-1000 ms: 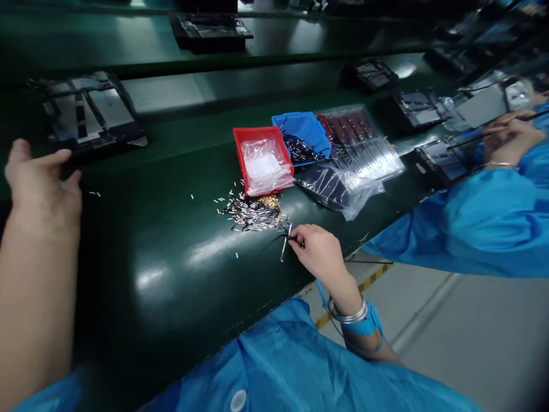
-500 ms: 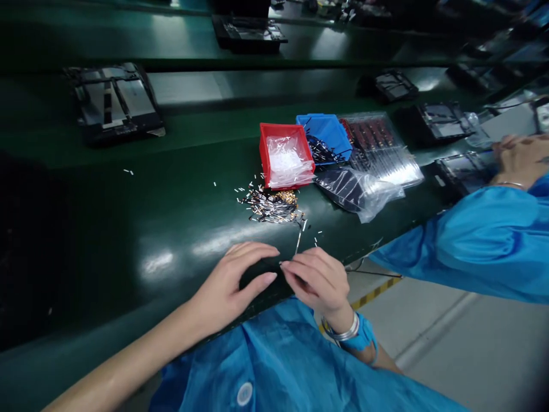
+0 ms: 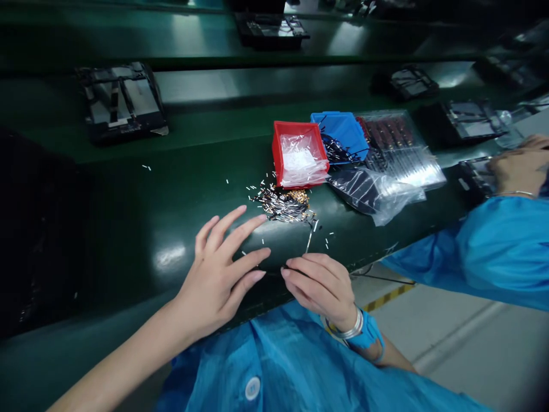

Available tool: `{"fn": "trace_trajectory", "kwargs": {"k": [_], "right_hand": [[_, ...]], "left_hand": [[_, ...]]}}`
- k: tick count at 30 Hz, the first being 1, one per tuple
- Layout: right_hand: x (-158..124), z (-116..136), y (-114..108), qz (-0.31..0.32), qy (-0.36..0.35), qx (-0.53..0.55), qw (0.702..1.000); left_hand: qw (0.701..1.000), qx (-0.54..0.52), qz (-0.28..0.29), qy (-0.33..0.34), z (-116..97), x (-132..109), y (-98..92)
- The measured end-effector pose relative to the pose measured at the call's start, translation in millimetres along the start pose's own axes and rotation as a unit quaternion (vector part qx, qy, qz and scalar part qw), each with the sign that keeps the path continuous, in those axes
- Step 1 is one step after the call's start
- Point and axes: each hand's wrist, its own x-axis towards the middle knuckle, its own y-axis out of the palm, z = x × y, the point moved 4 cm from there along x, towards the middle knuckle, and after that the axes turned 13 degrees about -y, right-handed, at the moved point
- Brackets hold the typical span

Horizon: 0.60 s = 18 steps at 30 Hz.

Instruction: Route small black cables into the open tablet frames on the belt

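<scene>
Left hand (image 3: pixel 214 280): bare; fingers were spread, thumb and forefinger tips parted, with no held item visible; located by the near edge of the green table (image 3: pixel 115 200).
Right hand (image 3: pixel 323 286): bare; fingertips were drawn together, facing the left thumb; whether they were clamped on a part could not be told.
Slim strip (image 3: pixel 309 241): one, pale; lay just beyond the right fingers, its near end at or behind them.
Small-parts pile (image 3: pixel 281 206): black, white and gold pieces; lay beyond both hands, apart from the left fingertips.
White bits (image 3: pixel 327 243): loose; lay just right of the strip.
Red bin (image 3: pixel 277 160): stood behind the pile, farther from the near edge.
Blue bin (image 3: pixel 358 129): stood beside the red bin, holding black leads (image 3: pixel 337 150).
Step in hand: judged to be fine fingertip handling of small parts.
Next move: judged to call for a light, precise pinch.
</scene>
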Motion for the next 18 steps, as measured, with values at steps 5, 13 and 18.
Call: {"fn": "trace_trajectory", "kwargs": {"k": [5,13,18], "right_hand": [[12.4,-6.7,8.5,0.032,-0.071,0.013,0.997],[36.7,-23.4,26.6,-0.029,-0.063,-0.005,0.998],[45.7,-9.1,44.9,-0.03,0.002,0.053,0.998]], "left_hand": [[0.979,-0.14,0.141,-0.054,9.6,10.7,-0.7],[0.848,-0.408,0.207,-0.268,40.9,-0.2,8.8],[0.793,-0.483,0.122,-0.35,58.7,-7.8,20.1]]}}
